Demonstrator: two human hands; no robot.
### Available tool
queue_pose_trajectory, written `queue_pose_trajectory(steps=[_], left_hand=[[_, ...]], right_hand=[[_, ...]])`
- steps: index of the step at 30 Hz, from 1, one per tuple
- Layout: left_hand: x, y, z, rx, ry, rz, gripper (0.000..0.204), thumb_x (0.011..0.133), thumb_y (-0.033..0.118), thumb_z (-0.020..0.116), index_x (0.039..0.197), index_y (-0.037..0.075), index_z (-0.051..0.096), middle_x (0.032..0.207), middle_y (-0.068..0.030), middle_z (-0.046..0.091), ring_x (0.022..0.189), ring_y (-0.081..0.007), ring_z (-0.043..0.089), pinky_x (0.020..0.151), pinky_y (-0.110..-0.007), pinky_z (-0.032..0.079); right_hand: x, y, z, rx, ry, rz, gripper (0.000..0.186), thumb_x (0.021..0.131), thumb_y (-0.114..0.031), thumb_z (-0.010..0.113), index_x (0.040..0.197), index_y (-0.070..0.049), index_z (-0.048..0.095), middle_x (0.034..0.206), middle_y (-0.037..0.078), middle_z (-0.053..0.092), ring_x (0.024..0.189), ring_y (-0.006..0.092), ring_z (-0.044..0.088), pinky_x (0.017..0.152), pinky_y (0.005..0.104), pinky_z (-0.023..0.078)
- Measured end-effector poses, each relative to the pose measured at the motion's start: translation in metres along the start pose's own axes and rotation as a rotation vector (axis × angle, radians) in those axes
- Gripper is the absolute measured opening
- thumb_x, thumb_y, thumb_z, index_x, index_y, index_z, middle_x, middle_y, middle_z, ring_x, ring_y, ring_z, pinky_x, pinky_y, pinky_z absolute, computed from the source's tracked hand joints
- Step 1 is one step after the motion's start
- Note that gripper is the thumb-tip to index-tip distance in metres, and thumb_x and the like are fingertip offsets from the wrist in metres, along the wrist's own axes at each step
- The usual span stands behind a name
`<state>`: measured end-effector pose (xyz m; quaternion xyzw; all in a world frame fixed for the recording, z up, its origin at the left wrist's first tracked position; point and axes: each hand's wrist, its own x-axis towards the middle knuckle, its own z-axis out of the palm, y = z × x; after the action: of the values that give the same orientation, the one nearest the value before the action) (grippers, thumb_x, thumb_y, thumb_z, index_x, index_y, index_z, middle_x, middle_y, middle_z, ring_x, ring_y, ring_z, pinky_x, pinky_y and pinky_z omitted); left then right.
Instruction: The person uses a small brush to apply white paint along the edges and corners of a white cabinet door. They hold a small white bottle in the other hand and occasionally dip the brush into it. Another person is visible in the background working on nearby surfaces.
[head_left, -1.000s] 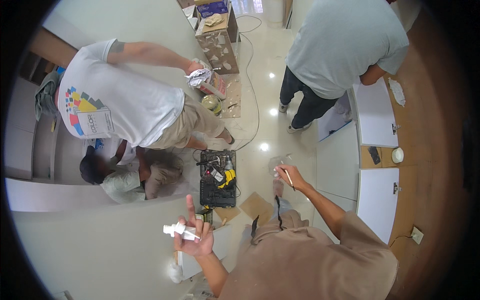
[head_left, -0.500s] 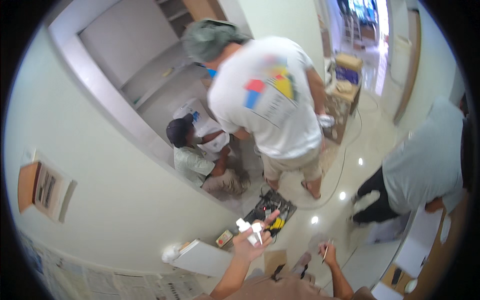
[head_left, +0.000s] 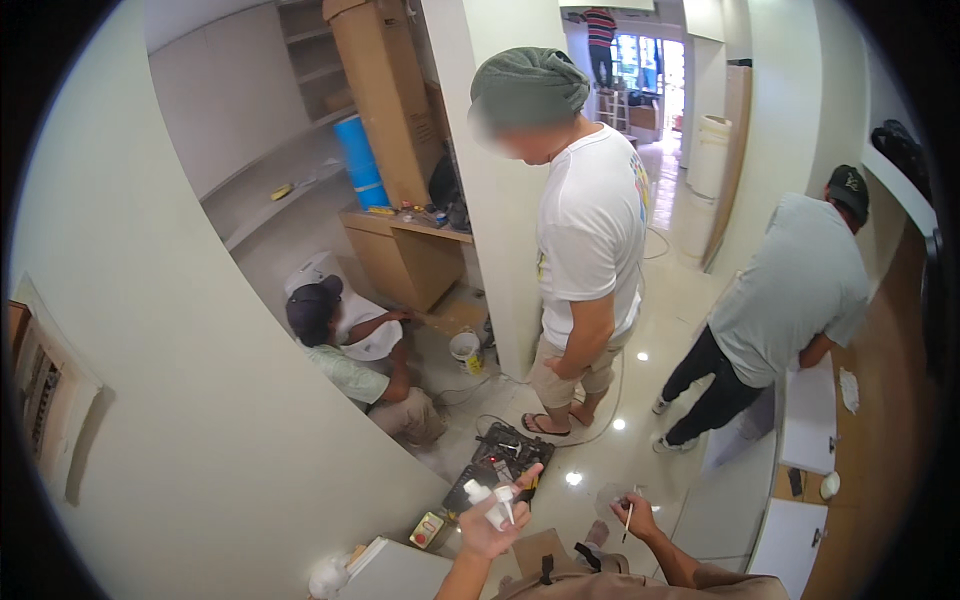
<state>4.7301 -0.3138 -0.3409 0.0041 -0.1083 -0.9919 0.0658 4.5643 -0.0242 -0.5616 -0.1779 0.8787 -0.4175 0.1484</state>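
At the lower middle, my left hand (head_left: 485, 535) is raised, closed around a small white bottle (head_left: 481, 497). A white nozzle cap (head_left: 506, 499) with a pointed tip is held beside it, and one finger stretches out past them. My right hand (head_left: 641, 517) is lower right, pinching a thin pale stick (head_left: 628, 518); whether it has bristles is too small to tell. A clear, round plastic piece (head_left: 608, 493) shows next to these fingers, and I cannot tell whether they hold it. The two hands are apart.
An opened black tool case (head_left: 520, 447) lies on the floor ahead. A person in white (head_left: 592, 225) stands beyond it, another (head_left: 385, 385) crouches left, and a third (head_left: 775, 300) leans over white cabinets (head_left: 808, 420) at right. A cable (head_left: 622, 385) crosses the floor.
My view has tilted up and shifted. The person in white has turned from back-on to side-on. Both my hands keep hold of the same things.
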Motion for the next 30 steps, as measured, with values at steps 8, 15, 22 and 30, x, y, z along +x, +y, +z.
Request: queue_pose_trajectory(steps=[8,15,22,30], left_hand=[[-0.022,0.021,-0.01,-0.018,-0.1,-0.086,0.037,0.088,0.025,0.054,0.114,-0.001,0.06,0.155,-0.0213,0.027,0.057,-0.0104,0.043,0.06,-0.027,0.034],[-0.012,-0.014,0.01,-0.037,-0.086,-0.175,0.034,0.087,0.027,0.058,0.11,0.002,0.06,0.154,-0.0203,0.029,0.054,-0.0103,0.042,0.059,-0.027,0.032],[0.049,-0.086,0.02,0.033,-0.053,-0.135,0.037,0.086,0.029,0.059,0.112,0.002,0.062,0.153,-0.0205,0.031,0.053,-0.0104,0.042,0.058,-0.027,0.031],[0.159,-0.194,0.063,-0.022,-0.074,-0.131,0.037,0.087,0.029,0.057,0.111,0.002,0.062,0.153,-0.0207,0.031,0.053,-0.0111,0.043,0.059,-0.028,0.032]], right_hand=[[-0.073,-0.07,0.019,0.105,0.194,0.12,0.029,0.085,-0.025,0.071,0.098,0.001,0.067,0.074,0.012,0.066,0.07,0.0165,0.063,0.065,0.0311,0.05],[-0.042,-0.092,-0.032,0.128,0.423,-0.004,0.018,0.079,-0.015,0.076,0.083,0.0,0.067,0.064,0.005,0.059,0.061,0.0121,0.053,0.059,0.0277,0.046],[0.009,-0.089,-0.118,0.324,-0.059,-0.266,0.018,0.079,-0.019,0.078,0.086,-0.002,0.074,0.071,0.007,0.07,0.062,0.0101,0.059,0.058,0.0286,0.047],[0.068,-0.011,-0.184,0.295,-0.416,-0.393,0.021,0.085,-0.021,0.072,0.091,-0.001,0.071,0.075,0.009,0.071,0.068,0.017,0.068,0.064,0.0302,0.052]])
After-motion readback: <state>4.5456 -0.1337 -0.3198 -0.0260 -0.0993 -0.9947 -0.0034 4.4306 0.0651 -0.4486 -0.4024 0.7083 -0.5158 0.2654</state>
